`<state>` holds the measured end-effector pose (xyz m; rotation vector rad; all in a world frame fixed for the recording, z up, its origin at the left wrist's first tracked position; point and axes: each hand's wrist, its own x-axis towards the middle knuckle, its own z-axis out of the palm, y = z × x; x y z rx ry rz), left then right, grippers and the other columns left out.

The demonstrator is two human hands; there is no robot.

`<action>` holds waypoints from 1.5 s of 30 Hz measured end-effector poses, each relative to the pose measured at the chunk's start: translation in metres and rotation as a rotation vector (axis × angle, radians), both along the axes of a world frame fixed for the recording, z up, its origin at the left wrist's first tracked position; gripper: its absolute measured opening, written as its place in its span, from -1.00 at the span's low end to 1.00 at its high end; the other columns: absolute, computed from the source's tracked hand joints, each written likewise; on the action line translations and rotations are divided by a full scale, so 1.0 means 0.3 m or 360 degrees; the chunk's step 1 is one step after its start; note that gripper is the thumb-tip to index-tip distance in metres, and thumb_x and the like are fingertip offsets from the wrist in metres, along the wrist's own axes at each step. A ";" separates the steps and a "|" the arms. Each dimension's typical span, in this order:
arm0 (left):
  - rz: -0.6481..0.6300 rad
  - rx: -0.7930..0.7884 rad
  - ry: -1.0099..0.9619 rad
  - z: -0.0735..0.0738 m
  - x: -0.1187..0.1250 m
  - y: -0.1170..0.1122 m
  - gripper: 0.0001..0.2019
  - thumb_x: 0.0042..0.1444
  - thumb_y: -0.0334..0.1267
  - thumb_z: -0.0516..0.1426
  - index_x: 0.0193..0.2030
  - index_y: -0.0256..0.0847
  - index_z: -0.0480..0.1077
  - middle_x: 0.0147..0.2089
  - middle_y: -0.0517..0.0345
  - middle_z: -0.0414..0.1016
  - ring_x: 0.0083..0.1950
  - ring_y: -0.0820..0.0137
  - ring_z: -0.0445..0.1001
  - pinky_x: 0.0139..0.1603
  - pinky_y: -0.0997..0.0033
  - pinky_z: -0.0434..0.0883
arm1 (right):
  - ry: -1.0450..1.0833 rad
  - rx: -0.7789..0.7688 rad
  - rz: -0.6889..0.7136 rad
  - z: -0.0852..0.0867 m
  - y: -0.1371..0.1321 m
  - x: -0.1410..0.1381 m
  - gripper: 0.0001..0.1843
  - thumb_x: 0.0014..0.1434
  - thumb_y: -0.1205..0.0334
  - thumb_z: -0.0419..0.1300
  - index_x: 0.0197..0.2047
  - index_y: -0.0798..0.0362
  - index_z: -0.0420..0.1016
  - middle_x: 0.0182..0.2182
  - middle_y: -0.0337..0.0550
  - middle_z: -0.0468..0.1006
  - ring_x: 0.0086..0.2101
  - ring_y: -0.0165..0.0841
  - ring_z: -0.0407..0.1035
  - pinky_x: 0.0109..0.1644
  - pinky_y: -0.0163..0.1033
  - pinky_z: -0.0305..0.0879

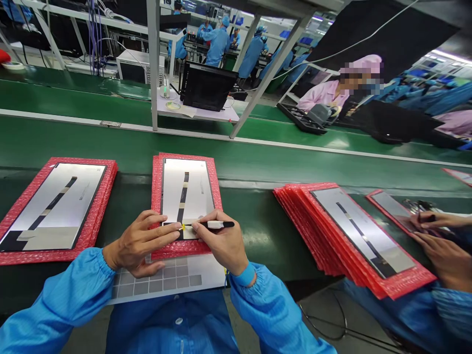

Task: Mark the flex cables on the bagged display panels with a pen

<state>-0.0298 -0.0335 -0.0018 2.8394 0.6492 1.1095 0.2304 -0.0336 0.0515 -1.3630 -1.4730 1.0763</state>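
A silver display panel (190, 169) with a dark ribbon strip down its middle lies on red bubble-wrap sleeves (218, 196) in front of me. My left hand (142, 243) rests with fingers stretched out across its lower left part, fingertips beside a small yellow piece (183, 227). From the other side, my right hand (223, 241) grips a white pen-like tool with a black end (217, 224), its working tip hidden by my fingers near the yellow piece. Under the panel's near edge sits a white sheet (165, 280) printed with grey squares.
Another panel (70, 196) lies on red sleeves at left. To the right, a red stack (313, 231) carries a panel (361, 231); beyond it a co-worker's hands (438, 246) work at another panel. A metal frame post (152, 64) and a monitor (208, 86) stand behind the green bench (258, 157).
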 end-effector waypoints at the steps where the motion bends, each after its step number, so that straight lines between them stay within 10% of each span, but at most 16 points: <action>1: -0.0008 -0.0010 0.0047 -0.001 -0.002 0.000 -0.35 0.26 -0.02 0.13 0.44 -0.24 0.27 0.28 -0.14 0.55 0.30 -0.02 0.40 0.29 -0.13 0.31 | -0.0008 0.0005 0.0005 0.001 0.000 0.000 -0.78 0.13 0.10 0.42 -0.39 0.00 0.53 -0.52 -0.19 0.63 -0.51 -0.28 0.52 -0.37 -0.22 0.45; 21: 0.0309 -0.0265 0.0605 0.103 0.082 -0.095 -0.06 0.21 0.40 0.11 0.56 -0.16 0.10 0.44 -0.10 0.35 0.27 -0.09 0.31 0.33 -0.17 0.05 | 0.0240 -0.0035 -0.0079 -0.020 0.006 -0.001 -0.75 0.15 0.06 0.42 -0.37 -0.04 0.47 -0.57 -0.23 0.61 -0.54 -0.24 0.57 -0.40 -0.19 0.55; 30: 0.0134 -0.0944 -0.0013 0.041 0.004 -0.080 -0.10 0.35 0.42 -0.16 0.62 -0.10 -0.21 0.48 -0.06 0.30 0.47 0.03 0.14 0.41 0.02 0.14 | 0.0270 -0.0035 -0.0109 -0.029 0.006 0.000 -0.74 0.12 0.05 0.45 -0.37 -0.04 0.48 -0.57 -0.24 0.61 -0.52 -0.21 0.60 -0.41 -0.20 0.55; 38: 0.0509 -0.0172 0.0599 0.052 0.093 -0.157 -0.11 0.27 0.30 0.12 0.60 -0.07 0.00 0.50 -0.08 0.27 0.44 -0.16 0.24 0.51 -0.28 -0.42 | 0.0312 -0.0015 -0.0106 -0.033 0.005 0.004 -0.72 0.10 0.03 0.46 -0.37 -0.02 0.49 -0.55 -0.23 0.61 -0.51 -0.22 0.61 -0.39 -0.20 0.57; 45: 0.0514 -0.0052 0.0679 0.068 0.104 -0.164 -0.27 0.30 0.19 0.13 0.50 -0.09 0.21 0.54 -0.07 0.21 0.40 -0.06 0.29 0.50 -0.17 -0.23 | 0.0361 0.0051 -0.0113 -0.030 0.005 -0.011 -0.74 0.12 0.05 0.44 -0.37 -0.02 0.49 -0.57 -0.25 0.60 -0.52 -0.26 0.58 -0.37 -0.18 0.58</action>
